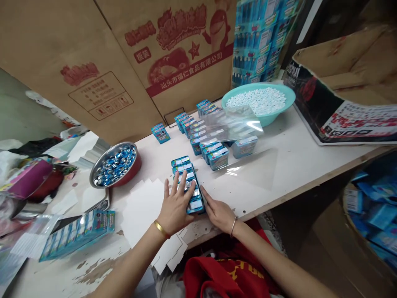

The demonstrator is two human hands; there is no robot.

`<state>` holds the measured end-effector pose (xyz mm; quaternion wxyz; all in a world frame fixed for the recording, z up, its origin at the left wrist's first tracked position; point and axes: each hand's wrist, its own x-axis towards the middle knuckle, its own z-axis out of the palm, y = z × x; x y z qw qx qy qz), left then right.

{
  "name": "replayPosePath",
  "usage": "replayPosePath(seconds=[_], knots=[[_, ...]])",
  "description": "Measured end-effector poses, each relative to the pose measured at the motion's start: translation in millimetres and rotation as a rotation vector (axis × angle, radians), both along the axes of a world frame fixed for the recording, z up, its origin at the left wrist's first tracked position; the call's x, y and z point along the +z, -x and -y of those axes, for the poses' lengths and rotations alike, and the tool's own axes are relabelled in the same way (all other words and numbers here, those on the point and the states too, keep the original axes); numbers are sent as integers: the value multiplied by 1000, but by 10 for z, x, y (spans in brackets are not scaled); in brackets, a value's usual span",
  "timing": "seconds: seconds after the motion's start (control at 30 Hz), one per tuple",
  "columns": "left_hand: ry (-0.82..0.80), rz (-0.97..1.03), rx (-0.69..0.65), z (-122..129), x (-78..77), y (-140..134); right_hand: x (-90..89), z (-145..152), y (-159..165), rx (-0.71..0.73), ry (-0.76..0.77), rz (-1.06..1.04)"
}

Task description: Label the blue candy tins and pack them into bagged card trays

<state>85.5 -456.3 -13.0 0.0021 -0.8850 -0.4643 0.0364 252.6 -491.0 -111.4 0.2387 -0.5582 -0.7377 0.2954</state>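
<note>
blue packets in one short row (pixel 194 204) lie under the person's left hand (pixel 177 207), on the white table (pixel 291 161) close to its near edge. the left hand comes in from the near left, palm down, its fingers spread apart over the tops of the packets; how firmly they press, i cannot tell. the right hand (pixel 221 213) lies along the row's right side towards its near end, fingers stretched out and held together, tips pointing far and left. the row's long axis runs from near to far, its far end leaning a little left.

a gold bracelet (pixel 161 230) circles the left wrist, a thin bracelet (pixel 234 226) the right. just left of the row, white sheets (pixel 139 207) overlap on the table. beyond the row, to the far right, stand more blue packets (pixel 218 157), with clear film (pixel 229 126) lying partly over them. farther left sits a metal bowl (pixel 135 167) of blue and silver wrapped pieces (pixel 116 163); near left lies a longer row in clear wrap (pixel 76 236). a turquoise basin (pixel 269 121) of white pieces (pixel 256 99) stands far right, and large cardboard boxes (pixel 120 54) rise along the far side.
</note>
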Motion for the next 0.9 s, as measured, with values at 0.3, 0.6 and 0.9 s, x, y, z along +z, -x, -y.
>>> replayPosePath(seconds=[0.3,0.6,0.9], knots=[[118,160,-39,-101,27,13,845,-1019,-497,-290,-591,149],[81,643,22,-246,263,-42,1183,-1892,-1220,-22,-429,546],[67,710,-119,-214,285,-567,1254,-1339,-1646,177,-415,628]])
